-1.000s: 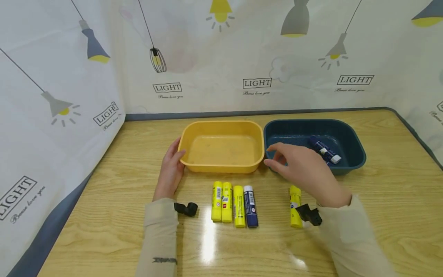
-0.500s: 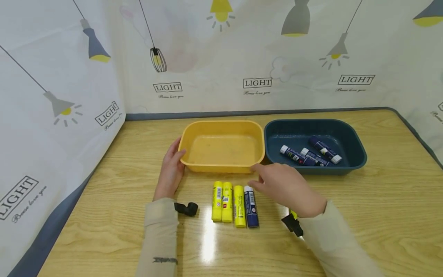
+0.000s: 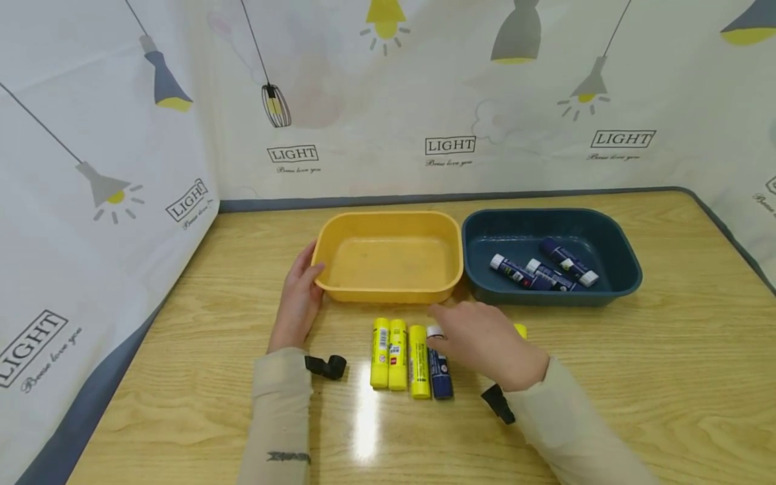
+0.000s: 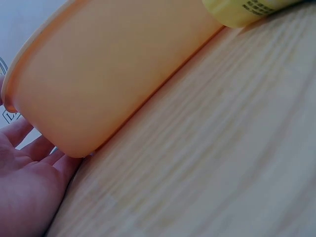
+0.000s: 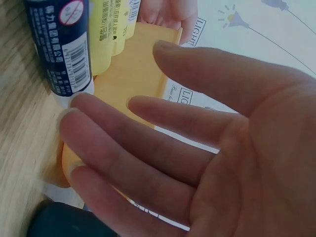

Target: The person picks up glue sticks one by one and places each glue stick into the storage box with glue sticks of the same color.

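Note:
My left hand (image 3: 298,289) grips the left end of a yellow plastic bin (image 3: 391,295), thumb at the rim and fingers along the outer wall. In the left wrist view, the fingers (image 4: 34,148) lie against that end wall. My right hand (image 3: 488,343) hovers by the white cap of a navy glue stick (image 3: 441,380), which lies last in a row beside several yellow glue sticks (image 3: 418,364). The right wrist view shows the hand's fingers (image 5: 133,143) spread and relaxed, fingertips close to the cap, nothing held. Another yellow glue stick (image 3: 521,330) is mostly hidden behind the right hand.
Right of the yellow bin stands a dark blue bin (image 3: 624,286), holding three navy glue sticks (image 3: 566,261) with white caps. Black camera mounts (image 3: 327,366) stick out from both wrists. A lamp-printed white sheet (image 3: 388,168) hangs behind the wooden table (image 3: 151,391).
My right hand has moved left and down from the dark blue bin to the navy glue stick, uncovering glue sticks in that bin. The left hand has stayed on the yellow bin.

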Action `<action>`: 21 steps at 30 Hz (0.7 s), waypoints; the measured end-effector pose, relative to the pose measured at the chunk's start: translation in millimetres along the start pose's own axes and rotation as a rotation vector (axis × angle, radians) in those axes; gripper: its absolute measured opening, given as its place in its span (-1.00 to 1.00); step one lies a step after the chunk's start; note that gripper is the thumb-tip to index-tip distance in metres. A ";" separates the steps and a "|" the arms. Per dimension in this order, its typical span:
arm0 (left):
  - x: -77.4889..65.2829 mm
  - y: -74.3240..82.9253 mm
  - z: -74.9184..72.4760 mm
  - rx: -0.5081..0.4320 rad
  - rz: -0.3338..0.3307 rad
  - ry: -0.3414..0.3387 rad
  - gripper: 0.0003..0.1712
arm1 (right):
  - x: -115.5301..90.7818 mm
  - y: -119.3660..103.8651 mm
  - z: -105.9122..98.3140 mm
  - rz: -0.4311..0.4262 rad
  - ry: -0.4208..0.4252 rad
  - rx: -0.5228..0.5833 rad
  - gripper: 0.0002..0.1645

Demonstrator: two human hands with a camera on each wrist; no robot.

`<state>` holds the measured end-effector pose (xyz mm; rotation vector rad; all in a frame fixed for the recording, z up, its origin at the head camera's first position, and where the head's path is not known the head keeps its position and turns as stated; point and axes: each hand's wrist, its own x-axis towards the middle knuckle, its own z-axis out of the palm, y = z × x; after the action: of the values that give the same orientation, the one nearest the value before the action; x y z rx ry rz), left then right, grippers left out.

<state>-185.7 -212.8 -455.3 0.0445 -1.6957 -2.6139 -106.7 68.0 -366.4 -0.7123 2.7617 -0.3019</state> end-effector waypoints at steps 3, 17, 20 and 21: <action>-0.2 0.6 0.5 -0.006 -0.001 -0.003 -0.47 | 0.3 -0.3 1.9 -0.002 -0.007 0.003 -0.52; -0.3 0.3 -0.1 -0.012 0.007 -0.012 -0.46 | 1.5 -1.0 7.8 -0.021 -0.047 0.005 -0.56; 0.4 -0.1 -0.5 -0.016 0.014 -0.018 -0.46 | 2.1 0.0 9.6 -0.029 -0.051 0.001 -0.57; 0.5 -0.2 -0.4 -0.017 0.015 -0.019 -0.46 | 2.3 0.2 10.1 -0.029 -0.055 -0.001 -0.58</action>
<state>-186.2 -213.1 -455.7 0.0072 -1.6729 -2.6262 -105.6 65.7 -376.5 -0.7498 2.7018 -0.2827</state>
